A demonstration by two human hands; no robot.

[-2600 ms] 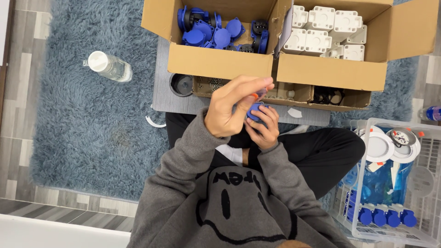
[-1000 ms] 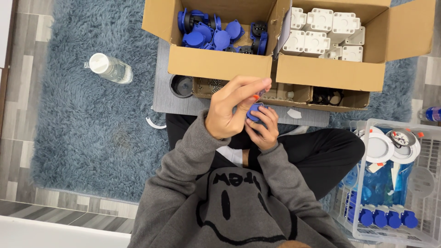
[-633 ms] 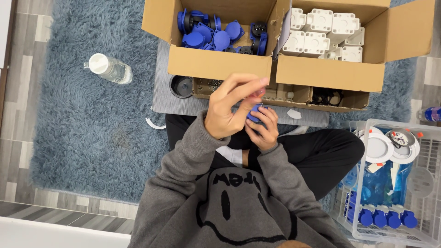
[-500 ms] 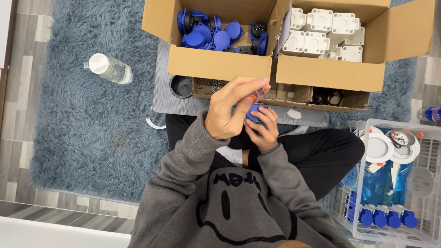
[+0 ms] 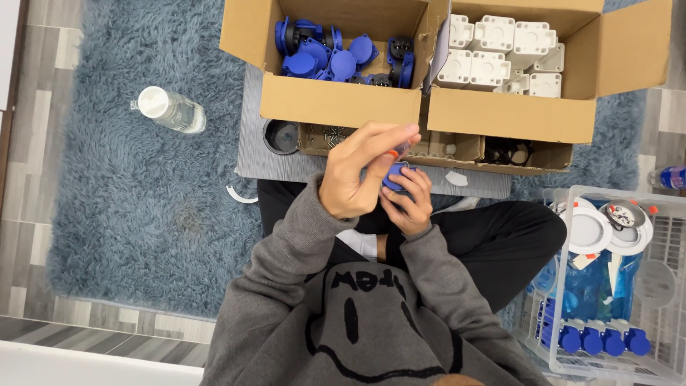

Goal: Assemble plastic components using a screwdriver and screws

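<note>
Left hand (image 5: 357,175): raised above the lap, fingers pinched on a small orange-tipped tool (image 5: 395,151) pointed down at the part.
Right hand (image 5: 406,207): cupped closed round a blue plastic socket part (image 5: 394,176), held in front of the chest, just before the low tray (image 5: 457,146).
Doing it well: keep the part steady in the right hand and the tool square to it; press gently.
Supplies: blue parts in the left cardboard box (image 5: 336,100), white housings (image 5: 500,50) in the right one.
Change: hands and part sit almost as they did 2.6 s ago.

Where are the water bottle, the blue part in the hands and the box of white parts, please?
water bottle (image 5: 170,109), head view, on its clear body.
blue part (image 5: 393,176), head view, on its visible blue face.
box of white parts (image 5: 511,116), head view, on its front wall.
</note>
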